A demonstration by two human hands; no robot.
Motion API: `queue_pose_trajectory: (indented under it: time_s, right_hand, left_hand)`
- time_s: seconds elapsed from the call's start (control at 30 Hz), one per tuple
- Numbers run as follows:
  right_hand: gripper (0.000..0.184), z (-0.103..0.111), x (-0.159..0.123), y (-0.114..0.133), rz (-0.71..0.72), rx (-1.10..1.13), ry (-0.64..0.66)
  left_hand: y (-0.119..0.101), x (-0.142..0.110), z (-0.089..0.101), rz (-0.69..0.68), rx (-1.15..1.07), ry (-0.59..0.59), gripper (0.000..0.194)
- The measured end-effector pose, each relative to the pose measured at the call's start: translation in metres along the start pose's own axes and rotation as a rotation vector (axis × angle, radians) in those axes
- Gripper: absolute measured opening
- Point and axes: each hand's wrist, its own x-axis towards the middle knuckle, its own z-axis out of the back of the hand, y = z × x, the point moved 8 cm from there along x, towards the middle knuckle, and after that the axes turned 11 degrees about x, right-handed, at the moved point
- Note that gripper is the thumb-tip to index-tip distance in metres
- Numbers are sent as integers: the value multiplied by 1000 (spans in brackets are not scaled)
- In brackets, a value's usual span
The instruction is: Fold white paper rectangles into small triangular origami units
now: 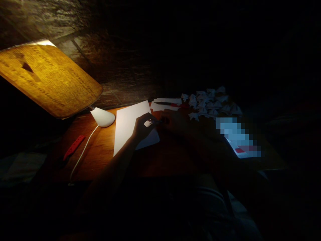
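Observation:
My left hand (pixel 143 126) is held over a white sheet of paper (pixel 130 124), its fingers closed in a pinch. Between my two hands a small piece of paper (pixel 156 122) shows, thin and partly hidden by the fingers. My right hand (pixel 172 121) lies in deep shadow just beyond the sheet's right edge, with its fingers curled in at the same small piece. Behind my right hand, white paper strips (pixel 167 103) lie at the back edge of the wooden table (pixel 100 160).
A lamp with a printed shade (pixel 52 80) and white base (pixel 102 117) stands at left, its white cable (pixel 84 150) running forward. Nearby lies a red cutter-like tool (pixel 74 147). Several small folded paper pieces (pixel 208 103) are heaped back right, behind a lit phone (pixel 240 152).

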Motion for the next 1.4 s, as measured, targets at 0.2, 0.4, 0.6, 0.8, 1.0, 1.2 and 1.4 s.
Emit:
queue_pose_trajectory:
  time_s: [0.2,0.4,0.6,0.8,1.0,1.2,1.4]
  right_hand:
    - [14,1,0,1,6,1,-7]
    - [16,1,0,1,-7,6,-3]
    - [15,0,0,1,-1,-8,-2]
    - [13,1,-1,1,-24,-9,7]
    - [14,0,0,2,-22,-19,14]
    - [15,0,-1,1,3,-2,2]
    - [14,-1,0,-1,0,-7,0]
  left_hand:
    - [-1,0,0,-2,0,6,19]
    - [-1,0,0,8,4,8,21]
    - [0,0,0,18,-4,12,23]
    - [-1,1,1,19,8,8,25]
    - [-1,0,0,1,9,11,21]
    - [-2,0,0,1,6,12,22]
    - [-2,1,1,8,12,16,21]
